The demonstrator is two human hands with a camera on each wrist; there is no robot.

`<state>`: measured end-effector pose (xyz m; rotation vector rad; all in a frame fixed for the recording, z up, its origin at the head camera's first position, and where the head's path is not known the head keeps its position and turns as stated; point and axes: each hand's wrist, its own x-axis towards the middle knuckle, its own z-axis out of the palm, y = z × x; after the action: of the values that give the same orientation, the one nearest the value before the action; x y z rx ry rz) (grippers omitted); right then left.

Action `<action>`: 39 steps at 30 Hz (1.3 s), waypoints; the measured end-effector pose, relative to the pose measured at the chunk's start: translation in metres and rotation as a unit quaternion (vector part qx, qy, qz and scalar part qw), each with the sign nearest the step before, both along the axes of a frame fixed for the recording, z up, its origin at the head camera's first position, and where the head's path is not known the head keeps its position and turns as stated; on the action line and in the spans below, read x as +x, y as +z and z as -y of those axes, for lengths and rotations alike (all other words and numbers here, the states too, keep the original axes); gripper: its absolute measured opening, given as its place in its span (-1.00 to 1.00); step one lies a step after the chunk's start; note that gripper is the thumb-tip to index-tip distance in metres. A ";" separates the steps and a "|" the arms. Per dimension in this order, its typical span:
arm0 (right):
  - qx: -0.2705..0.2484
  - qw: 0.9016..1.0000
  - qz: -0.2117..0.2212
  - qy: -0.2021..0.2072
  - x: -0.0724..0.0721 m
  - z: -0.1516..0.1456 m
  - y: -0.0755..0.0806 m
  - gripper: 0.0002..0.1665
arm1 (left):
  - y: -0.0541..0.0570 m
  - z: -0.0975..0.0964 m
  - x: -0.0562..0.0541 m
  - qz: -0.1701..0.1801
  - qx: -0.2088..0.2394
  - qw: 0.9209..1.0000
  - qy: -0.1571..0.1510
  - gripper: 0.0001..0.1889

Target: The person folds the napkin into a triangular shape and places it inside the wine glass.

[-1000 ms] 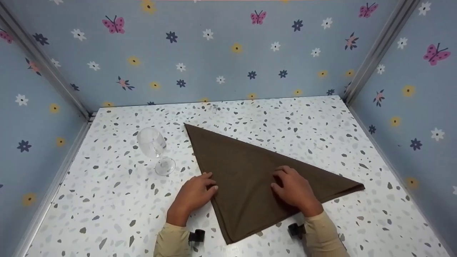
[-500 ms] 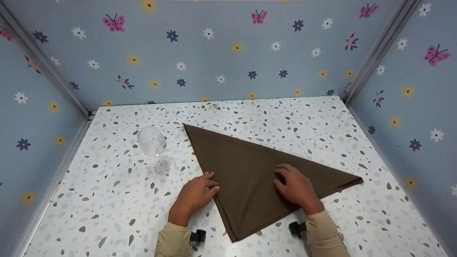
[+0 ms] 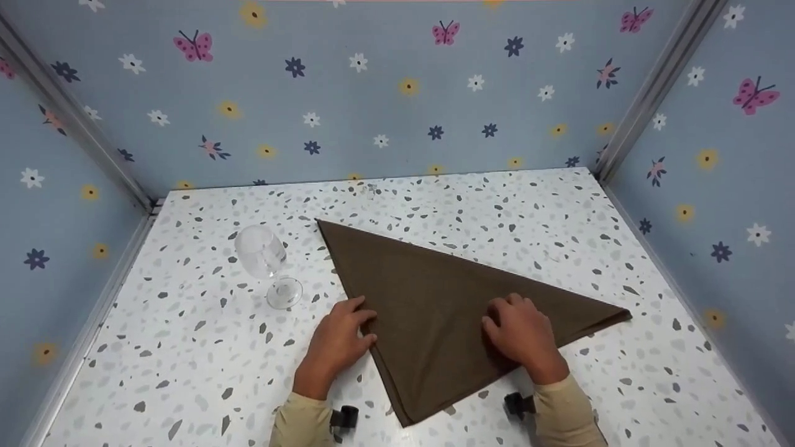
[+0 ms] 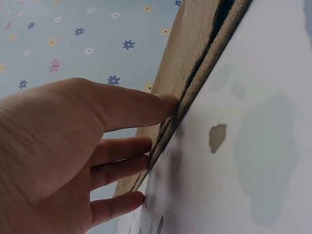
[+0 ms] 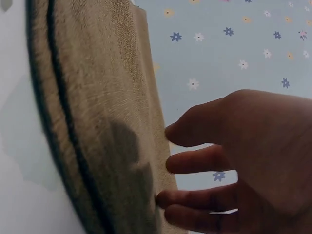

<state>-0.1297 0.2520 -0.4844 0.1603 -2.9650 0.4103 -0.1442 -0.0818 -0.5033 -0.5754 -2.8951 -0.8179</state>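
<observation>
A brown cloth (image 3: 422, 292), folded into a triangle, lies on the speckled table. My left hand (image 3: 338, 338) is at its left edge. In the left wrist view, the thumb of that left hand (image 4: 73, 146) touches the layered cloth edge (image 4: 195, 63), with the other fingers stretched out below. On the cloth's right half, my right hand (image 3: 522, 335) rests with bent, relaxed fingers. From the right wrist, the fingertips of the right hand (image 5: 234, 151) meet the top of the cloth (image 5: 107, 97), and they pinch nothing. Soft creases run between the hands.
A clear stemmed glass (image 3: 259, 251) stands left of the cloth, beyond my left hand. Blue panels (image 3: 397, 87) printed with flowers and butterflies enclose the white speckled table (image 3: 186, 335) at the back and both sides. A black device is strapped at each wrist.
My right hand has shifted slightly to the right over the cloth. The left hand has barely moved, its fingers a little more spread. The cloth's lower corner has moved slightly right.
</observation>
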 end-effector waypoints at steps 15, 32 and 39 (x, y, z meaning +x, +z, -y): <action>0.035 0.997 0.063 -0.013 0.002 0.008 0.006 -0.41 | 0.006 0.001 0.000 0.032 0.000 0.999 -0.015 -0.56; -0.052 0.996 0.069 0.013 -0.007 -0.017 -0.009 -0.47 | 0.002 -0.001 0.005 0.037 -0.002 0.999 -0.025 -0.53; -0.094 0.993 0.077 0.012 -0.013 -0.025 -0.011 -0.50 | 0.003 -0.004 0.003 0.019 -0.007 0.999 -0.026 -0.58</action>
<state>-0.1423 0.2774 -0.4955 0.1483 -3.0536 0.7321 -0.1408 -0.0777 -0.5004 -0.6452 -2.9350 -0.8244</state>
